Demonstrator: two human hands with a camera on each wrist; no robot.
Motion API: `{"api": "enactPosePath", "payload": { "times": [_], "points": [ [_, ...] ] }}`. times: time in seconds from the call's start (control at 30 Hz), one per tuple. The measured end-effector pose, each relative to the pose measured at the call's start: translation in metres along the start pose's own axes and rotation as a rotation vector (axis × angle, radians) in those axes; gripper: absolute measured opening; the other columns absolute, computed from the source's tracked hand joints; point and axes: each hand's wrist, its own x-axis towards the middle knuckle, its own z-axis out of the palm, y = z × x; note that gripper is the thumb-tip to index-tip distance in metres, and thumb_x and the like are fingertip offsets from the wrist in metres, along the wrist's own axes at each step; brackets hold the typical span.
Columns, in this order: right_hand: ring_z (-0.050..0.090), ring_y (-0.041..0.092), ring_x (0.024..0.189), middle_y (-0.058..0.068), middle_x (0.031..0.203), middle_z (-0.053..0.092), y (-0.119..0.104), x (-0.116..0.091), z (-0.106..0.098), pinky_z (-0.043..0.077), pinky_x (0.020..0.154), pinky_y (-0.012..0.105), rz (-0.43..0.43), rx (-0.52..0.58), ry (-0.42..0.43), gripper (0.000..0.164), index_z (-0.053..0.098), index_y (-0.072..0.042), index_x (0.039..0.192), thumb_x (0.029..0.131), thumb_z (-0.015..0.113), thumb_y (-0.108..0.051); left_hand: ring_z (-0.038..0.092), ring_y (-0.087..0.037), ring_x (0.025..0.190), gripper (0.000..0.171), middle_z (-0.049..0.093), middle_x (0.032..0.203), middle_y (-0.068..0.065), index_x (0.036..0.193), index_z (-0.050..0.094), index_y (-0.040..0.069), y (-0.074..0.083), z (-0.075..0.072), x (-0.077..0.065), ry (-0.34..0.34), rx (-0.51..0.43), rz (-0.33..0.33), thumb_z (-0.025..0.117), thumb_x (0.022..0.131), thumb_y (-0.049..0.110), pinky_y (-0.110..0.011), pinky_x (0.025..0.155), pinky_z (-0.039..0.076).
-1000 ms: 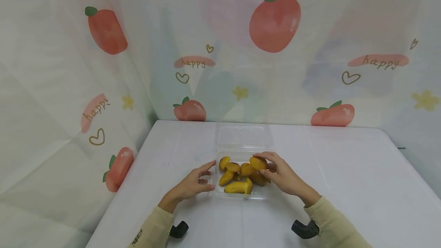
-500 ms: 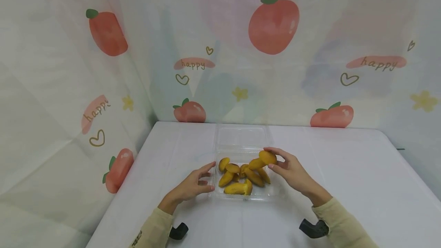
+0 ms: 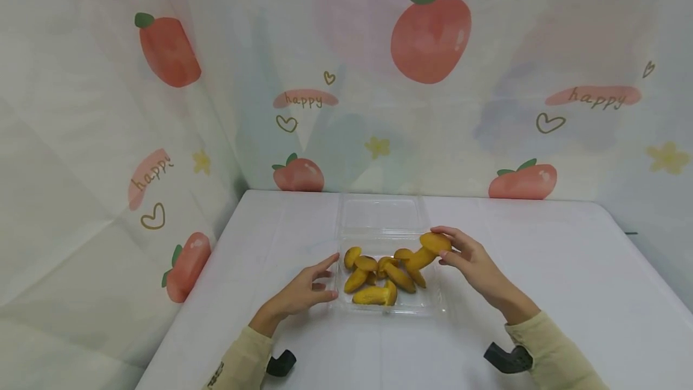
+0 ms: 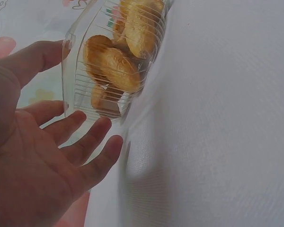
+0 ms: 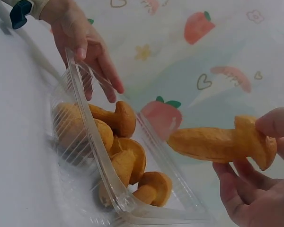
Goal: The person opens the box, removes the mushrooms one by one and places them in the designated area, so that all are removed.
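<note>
A yellow-brown mushroom (image 3: 421, 257) is gripped at its cap by the fingers and thumb of my right hand (image 3: 475, 266), over the right part of a clear plastic box (image 3: 392, 311). In the right wrist view the mushroom (image 5: 206, 144) lies sideways in the air, stem pointing left, apart from the box rim. Several similar mushrooms (image 5: 123, 163) lie in the box. At the box's left side, my left hand (image 3: 296, 291) has its fingers spread and loosely bent. In the left wrist view, that hand (image 4: 42, 156) has its thumb and forefinger tips right at the rim.
The box's clear lid (image 3: 383, 215) lies folded back behind it on the white table (image 3: 530, 275). A printed cloth (image 3: 346, 47) hangs behind the table and along its left side. Black curved pieces (image 3: 508, 359) show beside both sleeves.
My right hand has lifted a mushroom from the pile and moved it right and up towards the box's right edge. The left hand has stayed at the box's left side.
</note>
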Motion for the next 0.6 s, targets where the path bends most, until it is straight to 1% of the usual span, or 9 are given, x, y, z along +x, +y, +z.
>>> {"api": "enactPosePath", "payload": {
  "times": [0.07,0.1,0.2,0.27,0.33,0.43,0.5,0.53,0.6],
  "points": [
    [0.059,-0.008,0.113,-0.015,0.133,0.057,0.001,-0.001,-0.003,0.055,0.089,0.018,-0.008,-0.008,0.003,0.044,0.042,0.001,0.148,0.106,0.051,-0.012,0.042,-0.042,0.143,0.08,0.023,0.169,-0.015,0.162,0.02,0.009,-0.001,-0.001,0.0,-0.002,-0.003,0.001,0.066,0.097,0.015,-0.058,0.115,0.041],
    [0.059,-0.007,0.112,-0.019,0.131,0.057,0.001,-0.001,-0.005,0.055,0.089,0.018,-0.01,-0.012,0.004,0.045,0.041,0.001,0.148,0.106,0.05,-0.012,0.043,-0.042,0.142,0.081,0.024,0.168,-0.015,0.162,0.02,0.009,-0.002,-0.001,0.001,-0.002,-0.003,0.001,0.066,0.097,0.015,-0.059,0.115,0.041],
    [0.06,-0.006,0.11,-0.024,0.128,0.057,0.003,-0.002,-0.008,0.055,0.088,0.017,-0.005,-0.023,0.018,0.046,0.039,0.0,0.15,0.107,0.049,-0.013,0.044,-0.042,0.141,0.081,0.025,0.168,-0.015,0.163,0.02,0.01,-0.003,0.0,0.0,-0.005,-0.005,0.001,0.066,0.097,0.016,-0.059,0.114,0.041],
    [0.06,-0.007,0.11,-0.022,0.128,0.057,0.003,-0.002,-0.01,0.055,0.088,0.017,0.009,-0.029,0.031,0.047,0.037,-0.001,0.151,0.107,0.049,-0.014,0.045,-0.042,0.141,0.08,0.025,0.168,-0.015,0.163,0.02,0.01,-0.003,0.0,0.0,-0.007,-0.006,0.003,0.066,0.097,0.015,-0.059,0.114,0.042],
    [0.061,-0.007,0.109,-0.016,0.129,0.058,0.003,-0.001,-0.012,0.056,0.088,0.017,0.03,-0.033,0.045,0.048,0.035,-0.003,0.152,0.108,0.049,-0.016,0.045,-0.042,0.141,0.08,0.024,0.168,-0.015,0.163,0.019,0.01,-0.002,0.0,0.0,-0.011,-0.011,0.006,0.065,0.097,0.015,-0.058,0.114,0.042],
    [0.063,-0.006,0.106,0.003,0.134,0.058,0.004,0.0,-0.015,0.057,0.088,0.018,0.065,-0.039,0.064,0.048,0.032,-0.006,0.151,0.108,0.049,-0.02,0.045,-0.042,0.141,0.08,0.024,0.169,-0.015,0.163,0.019,0.01,-0.002,-0.002,0.0,-0.016,-0.017,0.011,0.065,0.098,0.016,-0.058,0.114,0.041],
    [0.063,-0.006,0.104,0.012,0.135,0.056,0.005,0.0,-0.018,0.058,0.087,0.019,0.08,-0.05,0.075,0.046,0.033,-0.006,0.149,0.108,0.048,-0.021,0.045,-0.041,0.142,0.08,0.024,0.169,-0.014,0.163,0.019,0.01,-0.003,-0.002,0.0,-0.018,-0.019,0.009,0.066,0.098,0.017,-0.058,0.115,0.041],
    [0.063,-0.006,0.104,0.012,0.136,0.056,0.005,0.0,-0.019,0.058,0.087,0.018,0.08,-0.058,0.078,0.045,0.033,-0.005,0.148,0.108,0.048,-0.021,0.045,-0.042,0.142,0.08,0.024,0.169,-0.014,0.163,0.019,0.01,-0.003,-0.003,0.0,-0.018,-0.02,0.008,0.066,0.098,0.017,-0.058,0.115,0.041],
    [0.062,-0.008,0.104,0.004,0.135,0.057,0.006,0.0,-0.022,0.057,0.086,0.018,0.073,-0.073,0.084,0.044,0.035,-0.004,0.148,0.108,0.048,-0.02,0.045,-0.041,0.142,0.08,0.024,0.169,-0.013,0.163,0.019,0.011,-0.003,-0.003,0.001,-0.018,-0.016,0.006,0.066,0.098,0.018,-0.057,0.115,0.041]
  ]
}}
